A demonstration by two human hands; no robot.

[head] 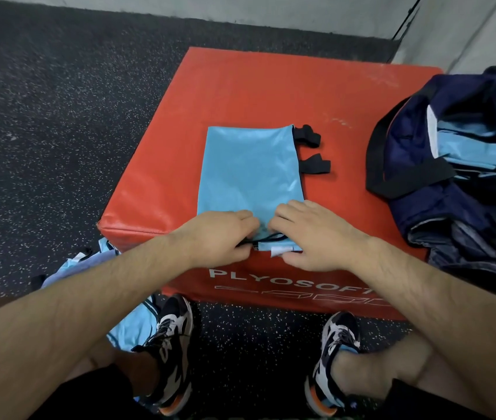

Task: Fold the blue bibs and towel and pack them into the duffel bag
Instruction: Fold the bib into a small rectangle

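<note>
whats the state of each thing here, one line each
blue bib, folded flat on the red box, near edge held
left hand, pinching the bib's near edge
right hand, pinching the bib's near edge
duffel bag, open, blue fabric already inside
floor pile, crumpled, not yet folded

red plyo box [240, 92] on speckled floor [59, 101] | sneakers [174, 338] before it | grey wall [301, 10] behind

A red padded box [240, 95] stands on black speckled rubber floor [59, 116] beside pale walls [271, 10].
</note>
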